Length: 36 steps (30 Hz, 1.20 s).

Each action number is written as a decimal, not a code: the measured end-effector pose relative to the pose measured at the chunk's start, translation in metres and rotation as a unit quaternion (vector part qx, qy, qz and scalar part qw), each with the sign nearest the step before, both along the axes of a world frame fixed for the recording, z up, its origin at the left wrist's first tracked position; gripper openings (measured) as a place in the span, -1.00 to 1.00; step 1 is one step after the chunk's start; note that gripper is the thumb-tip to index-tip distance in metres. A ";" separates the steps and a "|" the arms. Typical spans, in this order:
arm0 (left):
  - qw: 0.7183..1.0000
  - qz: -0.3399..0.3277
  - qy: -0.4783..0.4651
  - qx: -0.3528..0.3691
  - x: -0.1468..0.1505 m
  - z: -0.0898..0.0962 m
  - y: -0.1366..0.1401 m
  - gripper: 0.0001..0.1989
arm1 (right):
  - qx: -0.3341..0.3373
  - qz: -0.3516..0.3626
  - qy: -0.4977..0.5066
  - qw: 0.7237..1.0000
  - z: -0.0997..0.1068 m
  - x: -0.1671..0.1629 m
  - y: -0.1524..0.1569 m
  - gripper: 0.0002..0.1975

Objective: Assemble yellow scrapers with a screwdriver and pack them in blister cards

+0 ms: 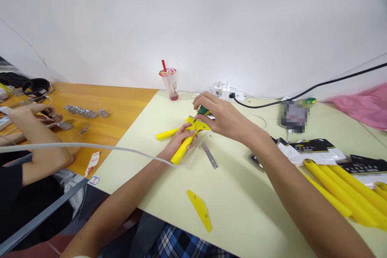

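Note:
My left hand is wrapped round the handle of a yellow scraper, with the tool's wide head pointing away from me. In my right hand is a screwdriver with a green handle, its tip down at the scraper's head. Another yellow handle lies just left of it; whether the two are joined is hidden by my fingers. A flat metal blade rests on the table right of my left hand. Nearer to me lies a yellow plate with two holes.
Several yellow tubes and black-and-white packages lie at right. A cup with a red straw stands by the wall, near a power strip. A pale cable crosses the view. At left, a co-worker's hands handle small parts.

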<state>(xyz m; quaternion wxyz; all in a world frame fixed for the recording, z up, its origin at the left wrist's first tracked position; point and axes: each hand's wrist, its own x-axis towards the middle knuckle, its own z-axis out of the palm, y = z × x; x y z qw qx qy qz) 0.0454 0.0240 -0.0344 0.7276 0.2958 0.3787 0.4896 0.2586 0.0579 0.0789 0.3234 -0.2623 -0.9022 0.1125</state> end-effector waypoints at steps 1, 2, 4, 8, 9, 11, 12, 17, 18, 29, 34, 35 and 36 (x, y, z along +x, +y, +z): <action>1.000 0.003 -0.001 -0.002 0.001 0.002 -0.001 -0.41 | 0.004 -0.015 -0.012 1.000 0.000 -0.001 0.000 -0.93; 1.000 0.005 -0.001 -0.004 0.003 0.005 -0.002 -0.40 | 0.006 -0.028 -0.023 0.999 0.001 -0.001 0.000 -0.98; 1.000 0.003 -0.001 -0.010 0.004 0.008 -0.002 -0.39 | 0.002 -0.034 -0.031 0.999 0.000 0.000 0.000 -0.96; 1.000 0.011 -0.006 -0.006 0.003 0.008 -0.001 -0.39 | -0.016 0.015 -0.005 1.000 -0.004 0.003 0.003 -0.77; 1.000 0.011 -0.008 -0.002 0.003 0.008 -0.001 -0.39 | -0.017 0.021 0.003 1.000 -0.004 0.003 0.003 -0.77; 1.000 0.008 -0.009 0.004 0.003 0.008 -0.002 -0.40 | -0.013 0.013 0.011 1.000 -0.005 0.003 0.005 -0.87; 1.000 0.005 -0.006 0.002 0.003 0.008 -0.002 -0.40 | -0.009 0.001 0.009 1.000 -0.005 0.003 0.005 -0.93; 1.000 0.002 0.008 -0.011 0.004 0.008 -0.002 -0.38 | -0.010 -0.022 -0.001 1.000 -0.004 0.006 0.006 -0.91; 1.000 0.001 0.009 -0.011 0.004 0.007 -0.002 -0.37 | -0.014 -0.009 0.005 1.000 -0.004 0.007 0.006 -0.86; 1.000 -0.013 0.015 -0.012 0.004 0.009 -0.003 -0.39 | -0.047 -0.004 0.011 0.999 -0.004 0.003 0.003 -0.85; 1.000 0.009 -0.015 0.010 0.002 0.005 0.001 -0.38 | -0.055 0.023 0.050 0.997 -0.008 0.000 0.005 -0.87; 1.000 0.006 -0.016 0.012 0.002 0.003 0.002 -0.38 | -0.050 0.015 0.050 0.997 -0.008 0.000 0.005 -0.93; 1.000 0.002 -0.015 0.012 0.002 0.001 0.003 -0.37 | -0.046 0.004 0.050 0.998 -0.008 -0.001 0.005 -0.93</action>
